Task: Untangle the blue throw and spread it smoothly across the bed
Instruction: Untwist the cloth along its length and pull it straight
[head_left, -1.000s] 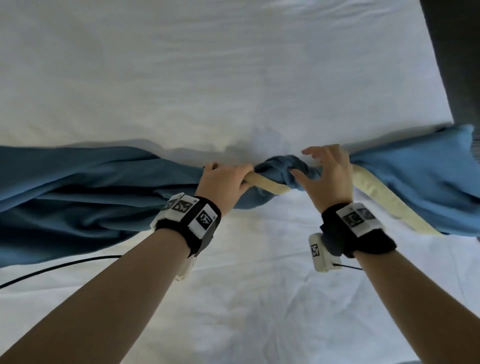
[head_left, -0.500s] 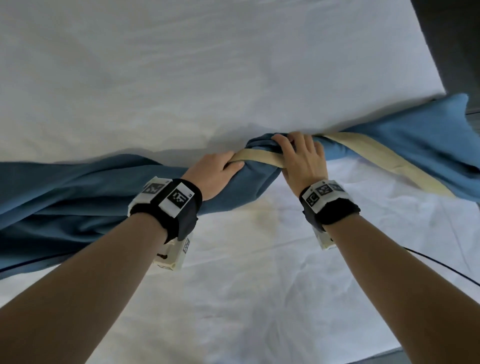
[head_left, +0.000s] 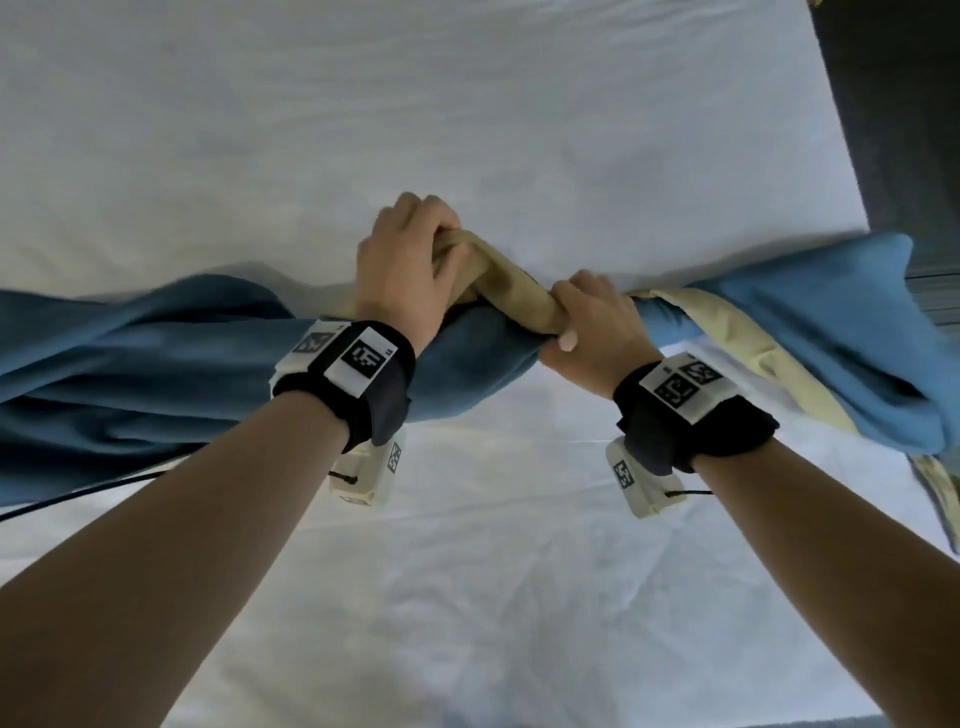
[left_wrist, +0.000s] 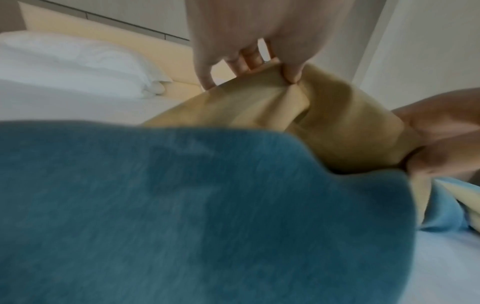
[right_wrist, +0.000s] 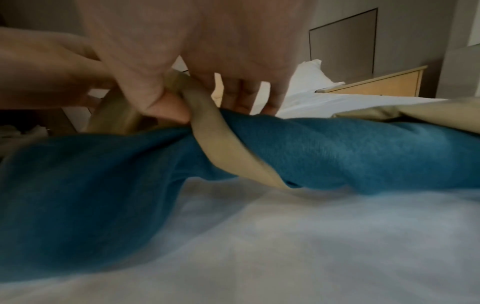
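1. Untangling step in hand: blue throw (head_left: 156, 374) bunched into a rope across the bed (head_left: 467, 104), running from 9 o'clock to 3 o'clock of the head view, its cream band (head_left: 511, 299) twisted over the middle.
2. Left hand (head_left: 405, 260) curled round the cream band just past centre, toward 12 o'clock; thumb and fingers pinching a fold of it in the left wrist view.
3. Right hand (head_left: 587, 327) clamped on the same band just beside the left, toward 3 o'clock, thumb (right_wrist: 166, 107) pressing the band against the blue roll.
4. Spreading not yet begun; the throw's right end hanging off the mattress edge near 3 o'clock.
5. Next move, as a judgement: draw the band off the blue roll, parting the hands sideways to undo the twist, then find corners.
6. Writing: only black-and-white square markers on both wristbands (head_left: 363, 358); small characters beside them, possibly letters, too blurred to read. No brand seen.
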